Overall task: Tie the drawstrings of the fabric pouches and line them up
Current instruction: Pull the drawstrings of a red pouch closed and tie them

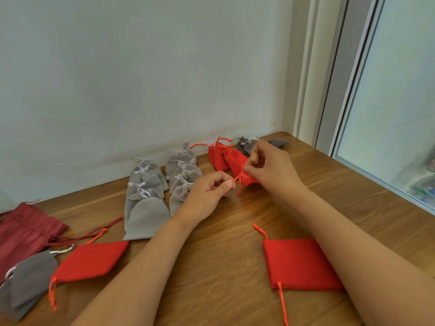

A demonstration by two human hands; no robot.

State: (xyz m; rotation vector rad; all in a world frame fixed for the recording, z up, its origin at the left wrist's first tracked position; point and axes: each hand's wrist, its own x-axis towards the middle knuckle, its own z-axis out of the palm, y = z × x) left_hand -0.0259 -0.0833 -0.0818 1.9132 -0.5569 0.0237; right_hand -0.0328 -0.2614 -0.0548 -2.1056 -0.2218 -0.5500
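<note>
A small red pouch (237,167) lies at the end of a short row of red pouches (217,157) near the wall. My left hand (207,194) pinches one end of its red drawstring (238,181), and my right hand (270,168) pinches the string at the pouch's gathered neck. Two rows of light grey tied pouches (147,196) (182,172) run toward the wall on the left. Flat, open red pouches lie near me at the right (299,264) and at the left (91,260).
A dark red pouch (26,229) and a dark grey pouch (26,281) lie at the near left. More dark grey pouches (244,144) sit at the far corner by the wall. The wooden table (223,243) ends at a window frame on the right.
</note>
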